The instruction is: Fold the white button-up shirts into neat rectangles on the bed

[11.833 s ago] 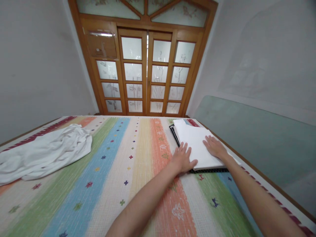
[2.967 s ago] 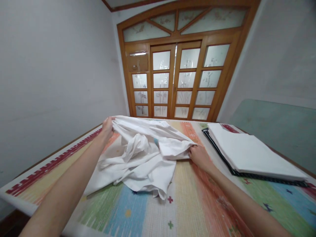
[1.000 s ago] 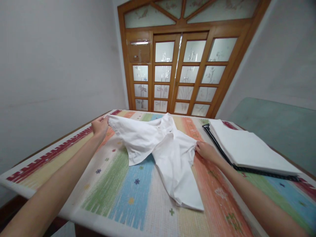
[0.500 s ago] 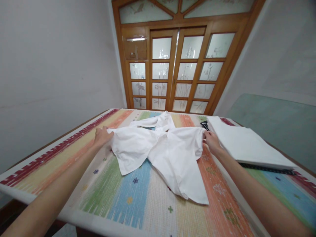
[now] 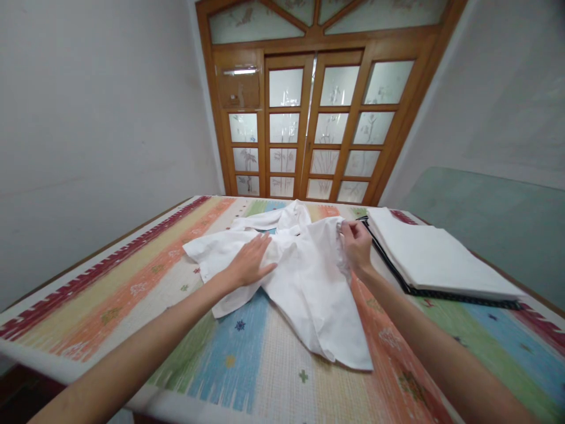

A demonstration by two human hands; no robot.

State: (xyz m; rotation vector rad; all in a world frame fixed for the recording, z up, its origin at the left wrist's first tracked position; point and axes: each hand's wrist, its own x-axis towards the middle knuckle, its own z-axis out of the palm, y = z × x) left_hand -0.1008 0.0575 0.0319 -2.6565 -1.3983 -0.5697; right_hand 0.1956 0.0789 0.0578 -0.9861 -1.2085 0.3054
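A white shirt point(image 5: 315, 288) lies spread on the table, its two front halves parted at the bottom and its hooded or collar-like part pointing to the far side. My left hand point(image 5: 251, 262) lies across the left half of the shirt, palm down, fingers stretched out and thumb apart. At the gathered edge of the right sleeve, my right hand point(image 5: 358, 241) has its fingers closed on the cloth and lifts it slightly. The left sleeve rests loose beyond my left hand.
A striped, patterned tablecloth point(image 5: 229, 359) covers the table. To the right lies a stack of folded white cloth point(image 5: 441, 253) over a black-edged item point(image 5: 406, 285). A pale green panel point(image 5: 485, 203) stands behind the table's right side; glazed wooden doors point(image 5: 309, 118) are at the back.
My left hand has let go of the left sleeve and moved right onto the shirt's middle. My right hand has come inward and up a little with the right sleeve edge.
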